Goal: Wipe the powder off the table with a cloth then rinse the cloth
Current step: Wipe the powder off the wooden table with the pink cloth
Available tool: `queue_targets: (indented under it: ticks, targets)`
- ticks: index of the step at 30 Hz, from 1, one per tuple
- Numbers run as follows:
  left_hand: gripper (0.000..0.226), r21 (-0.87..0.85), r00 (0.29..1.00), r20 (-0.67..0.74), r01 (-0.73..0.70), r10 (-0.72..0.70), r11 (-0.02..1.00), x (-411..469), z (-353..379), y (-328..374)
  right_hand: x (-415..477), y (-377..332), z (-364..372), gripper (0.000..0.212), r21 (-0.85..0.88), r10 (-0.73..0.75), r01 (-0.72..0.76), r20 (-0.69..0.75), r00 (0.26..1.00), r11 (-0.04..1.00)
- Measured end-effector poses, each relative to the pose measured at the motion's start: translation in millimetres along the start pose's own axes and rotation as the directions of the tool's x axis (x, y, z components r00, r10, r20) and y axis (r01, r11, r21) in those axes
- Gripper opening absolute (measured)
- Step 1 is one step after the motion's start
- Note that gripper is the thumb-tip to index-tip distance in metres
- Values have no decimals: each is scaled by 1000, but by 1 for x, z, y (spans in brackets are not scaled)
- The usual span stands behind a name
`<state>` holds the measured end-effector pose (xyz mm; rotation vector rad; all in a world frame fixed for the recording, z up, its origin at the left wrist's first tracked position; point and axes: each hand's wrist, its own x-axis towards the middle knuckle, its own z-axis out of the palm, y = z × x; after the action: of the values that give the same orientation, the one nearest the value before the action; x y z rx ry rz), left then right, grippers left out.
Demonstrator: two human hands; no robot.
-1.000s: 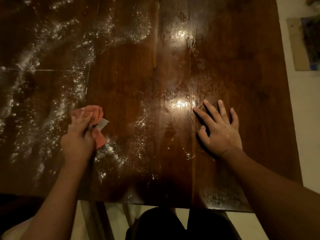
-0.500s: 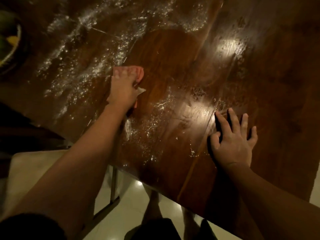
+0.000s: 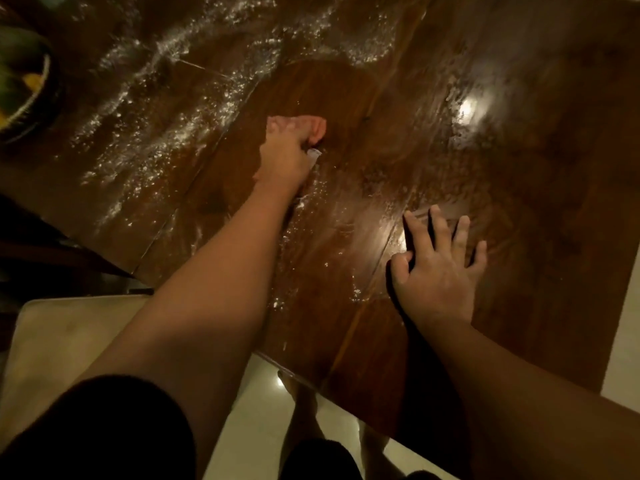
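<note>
Mostly hidden, the cloth [image 3: 317, 129] is gripped by left hand [image 3: 284, 159]; right hand [image 3: 437, 271] lies flat.

Top left, cut by the frame edge, you've got a dark bowl [image 3: 36, 95] with a pale rim, something yellow and green inside, too blurred to name. Lower left there's a cream padded seat [image 3: 69, 334], flat, nothing on it. Glossy pale floor [image 3: 249, 410] runs along the bottom, with one bright light reflection [image 3: 280, 382] on it. Your bare legs [image 3: 304, 410] stand on that floor, and dark shorts [image 3: 318, 459] show at the bottom edge. Another strip of floor shows at the right edge.
</note>
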<state>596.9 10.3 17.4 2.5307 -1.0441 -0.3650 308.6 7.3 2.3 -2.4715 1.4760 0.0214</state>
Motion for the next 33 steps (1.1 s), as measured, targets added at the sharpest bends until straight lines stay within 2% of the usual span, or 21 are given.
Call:
queue_targets:
  ticks: [4,8,9,10,12,14,15,17,20,23,25,27,29,30,31,33]
  targets:
    - [53,-71,972,26,-230,232,971,-35,24,43,2,3,-1,60,25,-1,1,22,1000,1000]
    - [41,-181,916,173,-332,362,926,-85,8,8,1,3,-3,59,48,0,-1,18,1000,999]
    - [39,-199,917,172,-325,360,925,-88,-1,-6,0,3,-3,60,47,-4,3,11,1000,999]
    - [41,-213,946,139,-261,294,941,-84,-10,-19,0,3,-3,60,42,-8,8,6,1000,999]
    - [58,-202,998,19,-51,56,978,-68,-21,-37,1,3,-3,60,51,-14,14,8,1000,999]
    - [61,-106,992,-66,100,-107,989,-57,-18,-33,1,4,-2,60,71,-13,13,2,1000,997]
    - [60,-42,988,-103,110,-113,993,-58,-11,-24,1,4,-1,60,74,-10,11,-3,1000,997]
    - [56,-7,991,-135,13,-14,1000,-75,3,-4,2,4,-1,60,74,-6,7,-4,1000,997]
    - [57,-58,984,-2,-180,181,982,-130,17,12,3,3,0,61,63,-10,11,-17,1000,998]
    - [69,-43,919,120,-374,377,926,-158,7,-6,3,3,0,61,64,-10,13,-37,999,998]
    - [74,-23,941,89,-324,325,946,-135,-2,-25,2,3,0,61,53,-11,14,-43,999,999]
    - [73,-18,993,-2,-118,118,993,-99,-7,-26,3,3,1,61,54,-8,10,-37,999,998]
    - [71,-33,996,-56,70,-72,997,-62,-4,-4,3,3,1,60,60,-4,6,-39,999,998]
    - [69,-26,994,-48,98,-99,995,-45,2,12,3,3,1,60,65,-2,4,-43,999,998]
    - [67,2,997,-31,70,-70,998,-31,9,29,3,3,1,60,71,0,3,-42,999,998]
    - [64,48,997,19,-70,69,996,-14,23,60,3,3,0,60,74,1,2,-35,999,997]
